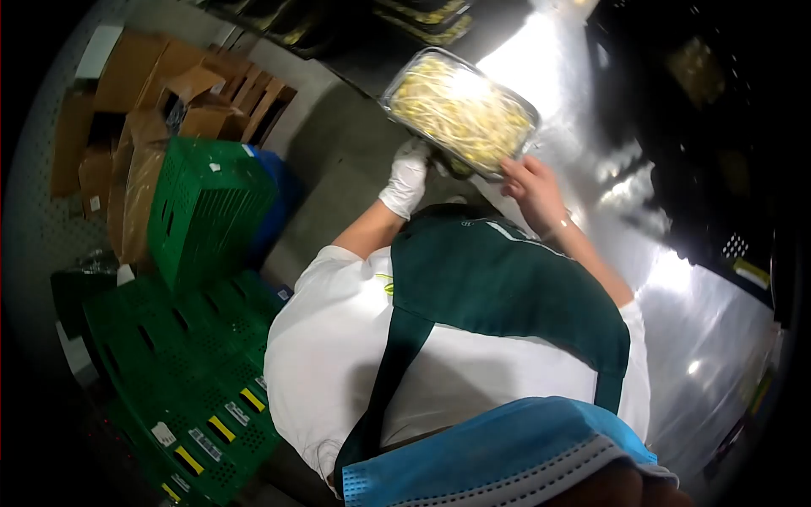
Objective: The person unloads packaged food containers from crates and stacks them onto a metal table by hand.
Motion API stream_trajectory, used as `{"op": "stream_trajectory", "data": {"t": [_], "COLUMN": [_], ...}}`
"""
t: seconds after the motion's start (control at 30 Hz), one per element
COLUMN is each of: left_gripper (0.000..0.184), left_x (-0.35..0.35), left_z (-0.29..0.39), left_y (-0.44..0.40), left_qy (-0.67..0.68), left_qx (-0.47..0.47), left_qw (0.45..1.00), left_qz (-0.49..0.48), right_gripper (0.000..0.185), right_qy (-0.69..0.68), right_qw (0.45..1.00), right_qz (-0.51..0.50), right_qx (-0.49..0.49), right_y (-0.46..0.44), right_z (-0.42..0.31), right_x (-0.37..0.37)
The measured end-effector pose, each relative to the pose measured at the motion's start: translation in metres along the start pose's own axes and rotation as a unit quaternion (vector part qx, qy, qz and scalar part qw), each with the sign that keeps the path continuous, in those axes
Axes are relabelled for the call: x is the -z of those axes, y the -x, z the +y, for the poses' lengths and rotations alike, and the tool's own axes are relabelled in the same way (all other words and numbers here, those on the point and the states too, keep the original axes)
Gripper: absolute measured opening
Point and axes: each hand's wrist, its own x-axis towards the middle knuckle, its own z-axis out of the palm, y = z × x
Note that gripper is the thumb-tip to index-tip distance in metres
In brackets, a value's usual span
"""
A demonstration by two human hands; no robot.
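Observation:
A black-rimmed tray of bean sprouts is held up in front of my apron, tilted, with light glaring off its glossy top. My left hand, in a white glove, grips its near left side from below; the fingertips are hidden under the tray. At the near right corner, my bare right hand has thumb and fingers closed on the edge. Something dark with yellowish bits shows just under the tray, between the hands; I cannot tell whether it is a second tray.
To the right runs a shiny metal worktop. More sprout trays stand at the top. On the left are green crates, cardboard boxes and a wooden pallet. Grey floor lies between the crates and me.

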Motion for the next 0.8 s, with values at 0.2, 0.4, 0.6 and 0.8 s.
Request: {"op": "stream_trajectory", "data": {"t": [0.2, 0.4, 0.6, 0.8], "left_gripper": [0.015, 0.016, 0.041, 0.029], "left_x": [0.075, 0.133, 0.083, -0.053], "left_z": [0.055, 0.043, 0.041, 0.013], "left_y": [-0.089, -0.157, -0.093, -0.048], "left_qy": [0.023, -0.295, -0.165, -0.269], "left_qx": [-0.037, -0.289, -0.111, -0.048], "left_qw": [0.982, 0.898, 0.971, 0.961], "left_qz": [0.184, 0.151, 0.131, -0.034], "right_gripper": [0.023, 0.025, 0.057, 0.086], "right_qy": [0.085, 0.059, -0.317, 0.292], "right_qw": [0.992, 0.996, 0.817, 0.623], "right_qz": [-0.097, 0.064, 0.434, 0.692], "right_qx": [-0.01, 0.03, 0.208, 0.218], "right_y": [-0.079, -0.08, -0.025, -0.004], "right_z": [0.003, 0.011, -0.052, -0.097], "right_x": [-0.096, -0.005, 0.225, 0.308]}}
